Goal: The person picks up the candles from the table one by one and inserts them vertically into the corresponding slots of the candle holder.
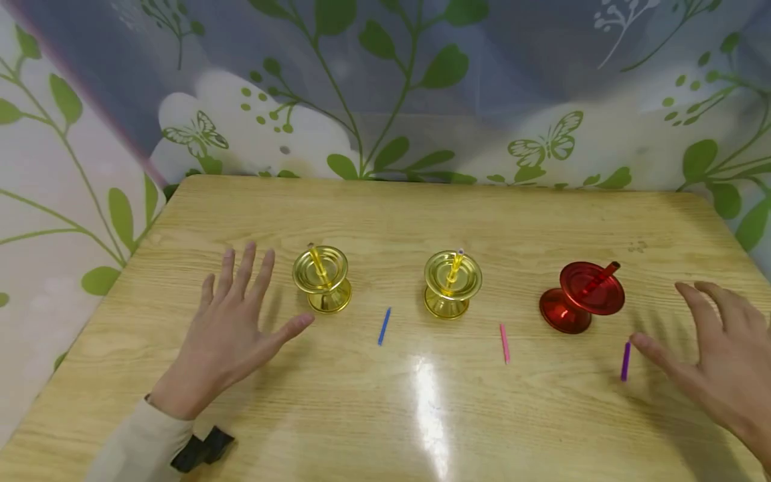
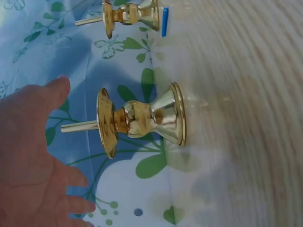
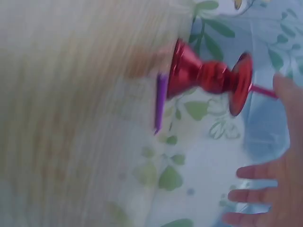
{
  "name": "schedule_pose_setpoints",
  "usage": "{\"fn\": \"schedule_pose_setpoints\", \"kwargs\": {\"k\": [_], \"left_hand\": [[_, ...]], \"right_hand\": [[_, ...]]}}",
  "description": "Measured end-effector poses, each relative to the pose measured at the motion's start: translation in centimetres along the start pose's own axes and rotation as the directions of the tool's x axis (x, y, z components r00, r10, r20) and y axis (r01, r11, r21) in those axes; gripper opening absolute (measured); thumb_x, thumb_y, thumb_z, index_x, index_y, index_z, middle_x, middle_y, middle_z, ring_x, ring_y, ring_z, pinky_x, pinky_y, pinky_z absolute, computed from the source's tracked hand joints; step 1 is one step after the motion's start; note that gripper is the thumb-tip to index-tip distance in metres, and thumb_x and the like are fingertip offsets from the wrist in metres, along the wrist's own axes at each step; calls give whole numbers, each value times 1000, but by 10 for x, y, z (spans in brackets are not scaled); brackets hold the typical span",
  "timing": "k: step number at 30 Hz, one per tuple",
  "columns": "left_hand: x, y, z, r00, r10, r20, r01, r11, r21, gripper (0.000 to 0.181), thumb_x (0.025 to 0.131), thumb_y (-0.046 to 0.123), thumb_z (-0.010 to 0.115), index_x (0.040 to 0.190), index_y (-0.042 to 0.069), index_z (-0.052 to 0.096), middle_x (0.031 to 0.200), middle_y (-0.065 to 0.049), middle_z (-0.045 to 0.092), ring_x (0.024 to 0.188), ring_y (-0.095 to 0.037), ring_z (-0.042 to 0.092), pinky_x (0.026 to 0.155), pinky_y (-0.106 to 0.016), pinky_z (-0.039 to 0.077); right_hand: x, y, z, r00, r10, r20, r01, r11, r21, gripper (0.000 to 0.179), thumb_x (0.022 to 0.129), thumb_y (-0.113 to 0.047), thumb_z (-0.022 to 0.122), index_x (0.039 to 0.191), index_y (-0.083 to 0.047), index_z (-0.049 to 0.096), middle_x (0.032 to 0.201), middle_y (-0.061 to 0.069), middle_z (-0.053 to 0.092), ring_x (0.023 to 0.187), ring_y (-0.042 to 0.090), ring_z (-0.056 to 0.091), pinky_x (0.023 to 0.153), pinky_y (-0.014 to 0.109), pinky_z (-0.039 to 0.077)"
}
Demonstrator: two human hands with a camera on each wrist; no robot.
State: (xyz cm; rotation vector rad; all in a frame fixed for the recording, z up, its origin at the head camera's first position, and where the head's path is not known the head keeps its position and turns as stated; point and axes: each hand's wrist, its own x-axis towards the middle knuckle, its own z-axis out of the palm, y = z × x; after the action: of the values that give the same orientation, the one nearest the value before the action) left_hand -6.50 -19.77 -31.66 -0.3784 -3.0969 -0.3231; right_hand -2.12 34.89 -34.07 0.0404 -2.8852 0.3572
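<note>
Your left sleeve (image 1: 135,445): pale cream, lightly creased, long. Thin dark edge (image 1: 150,402) at its cuff (image 1: 171,425). Black angular piece (image 1: 191,454), two blocky lobes, beside the sleeve; fine detail unclear. Your left hand (image 1: 231,335) and right hand (image 1: 719,358): bare.

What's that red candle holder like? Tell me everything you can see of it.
The red candle holder looks like glossy metal: flared base, knobbed stem, shallow rimmed dish, and a thin red rod rising from the dish. It stands upright toward the right of the wood-grain table, with a small purple candle lying in front of it. The right hand is nearby but apart; only the table appears to touch it.
</note>
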Motion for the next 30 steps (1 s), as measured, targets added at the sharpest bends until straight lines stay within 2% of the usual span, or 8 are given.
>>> {"fn": "schedule_pose_setpoints", "kwargs": {"k": [4, 7, 10, 12, 16, 18, 23, 30], "left_hand": [[6, 2, -3, 998, 70, 10, -69, 996, -57, 100, 93, 64, 45, 153, -2, 1, 159, -20, -3, 146, -33, -9, 115, -57, 9], [11, 3, -5, 993, 111, 31, -108, 990, -88, 97, 95, 60, 45, 151, -7, 0, 158, -23, 0, 146, -35, -4, 116, -54, 12], [16, 4, -5, 990, 136, 45, -130, 985, -110, 94, 97, 56, 45, 151, -8, 1, 158, -24, 1, 146, -38, 1, 115, -54, 15], [20, 4, -4, 988, 145, 48, -139, 983, -118, 92, 98, 54, 45, 150, -9, 2, 157, -25, 3, 146, -39, 3, 115, -55, 15], [27, 7, -1, 988, 141, 60, -133, 983, -129, 91, 99, 53, 43, 150, -10, 3, 157, -26, 4, 146, -38, 3, 115, -55, 16], [29, 9, 0, 988, 138, 64, -129, 983, -132, 90, 99, 52, 43, 150, -10, 3, 157, -27, 4, 146, -39, 2, 115, -55, 15], [33, 12, 0, 989, 123, 76, -113, 985, -127, 90, 99, 52, 42, 150, -10, 1, 157, -29, 3, 146, -39, 0, 115, -54, 14], [37, 12, 3, 989, 121, 82, -112, 988, -104, 91, 99, 54, 39, 150, -11, 1, 156, -29, 1, 145, -40, -1, 116, -53, 12]], "right_hand": [[-9, -20, -2, 995, -47, -86, 43, 998, -49, 69, 90, -55, 58, 106, 11, 50, 110, 33, 45, 102, 56, 39, 87, 66, 29], [-15, -39, -4, 986, -138, -90, 131, 988, -79, 52, 93, -47, 57, 89, 4, 51, 89, 22, 48, 81, 44, 44, 67, 55, 34], [-19, -59, -1, 966, -247, -71, 243, 968, -65, 34, 96, -35, 56, 80, -6, 49, 77, 7, 44, 69, 28, 41, 58, 40, 31], [-22, -73, 2, 953, -299, -40, 298, 954, -45, 29, 97, -30, 56, 77, -11, 47, 74, -1, 39, 68, 19, 38, 58, 33, 28], [-27, -95, 10, 948, -319, 2, 319, 948, -10, 26, 98, -27, 55, 78, -15, 45, 74, -6, 33, 68, 13, 32, 60, 29, 26], [-27, -104, 14, 945, -328, 0, 328, 945, -6, 28, 99, -30, 53, 77, -15, 44, 73, -6, 32, 68, 13, 32, 60, 29, 26], [-27, -123, 31, 907, -419, -40, 418, 908, -27, 42, 103, -44, 37, 74, -14, 39, 73, -5, 29, 67, 15, 33, 59, 29, 27], [-20, -153, 41, 891, -453, 28, 454, 889, -58, 47, 104, -48, 26, 78, -11, 39, 76, -2, 29, 71, 19, 33, 63, 30, 29]]}}
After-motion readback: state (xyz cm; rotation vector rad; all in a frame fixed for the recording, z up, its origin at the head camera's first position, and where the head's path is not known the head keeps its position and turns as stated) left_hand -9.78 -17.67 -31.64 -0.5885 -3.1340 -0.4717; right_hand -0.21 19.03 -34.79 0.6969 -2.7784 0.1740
